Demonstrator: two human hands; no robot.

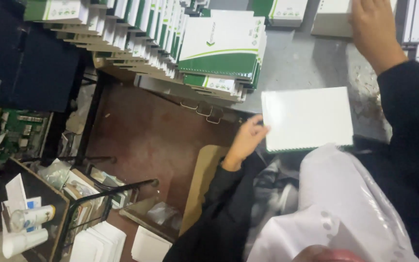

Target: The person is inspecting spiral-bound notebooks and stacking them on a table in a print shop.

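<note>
1. White-covered notebook (pixel 307 119) lay flat at the near edge of the grey bench (pixel 306 58), a green strip and a spiral wire showing along its near side. Cover plain, clean, closed.
2. Left hand (pixel 246 140) held the notebook's left edge; fingers (pixel 257 127) curled together on it.
3. Right hand (pixel 373 29) reached to the far side of the bench and rested on a white stack (pixel 330 19). Whether its fingers were apart or together could not be told.
4. Progress, as a judgement: a large fanned pile of green-and-white notebooks (pixel 219 48) already stood on the bench, just left of the one in hand; that one was not yet on the pile.
5. Clear perforated plastic sheet (pixel 335 208) draped over the lap, below the notebook.
6. Left and below: brown floor (pixel 146 136) and a dark wire rack of papers (pixel 98 204).
</note>
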